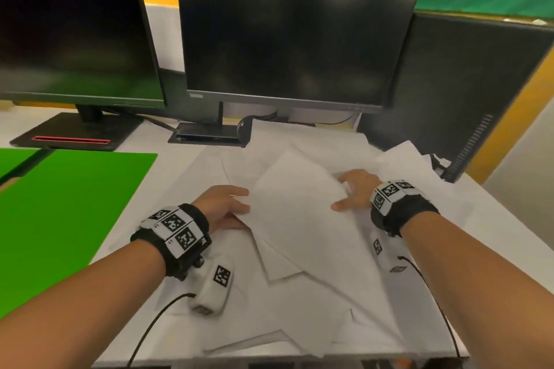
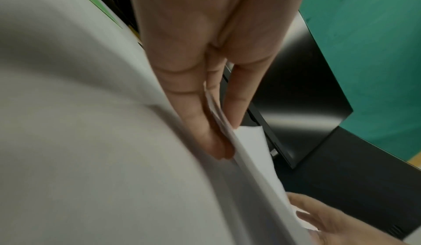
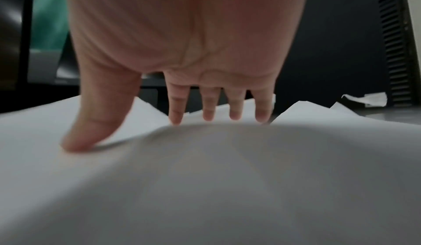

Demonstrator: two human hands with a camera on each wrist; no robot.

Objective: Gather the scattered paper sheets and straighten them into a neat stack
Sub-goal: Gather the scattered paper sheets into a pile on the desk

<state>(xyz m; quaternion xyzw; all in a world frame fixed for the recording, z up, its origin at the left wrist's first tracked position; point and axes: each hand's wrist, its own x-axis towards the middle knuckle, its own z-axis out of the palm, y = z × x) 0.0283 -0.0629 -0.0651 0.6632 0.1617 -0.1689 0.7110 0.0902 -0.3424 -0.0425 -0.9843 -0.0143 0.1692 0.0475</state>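
Note:
Several white paper sheets lie scattered and overlapping across the desk. My left hand pinches the left edge of the top few sheets; in the left wrist view the paper edge runs between the fingers of the left hand. On the right side of the same sheets sits my right hand, with its fingers straight and spread. In the right wrist view the right hand touches the paper with thumb and fingertips. More sheets are piled at the back right.
Two dark monitors stand at the back on their bases. A green mat covers the desk's left part. A black computer tower stands at the right. Sheets reach the desk's front edge. Cables trail from both wrists.

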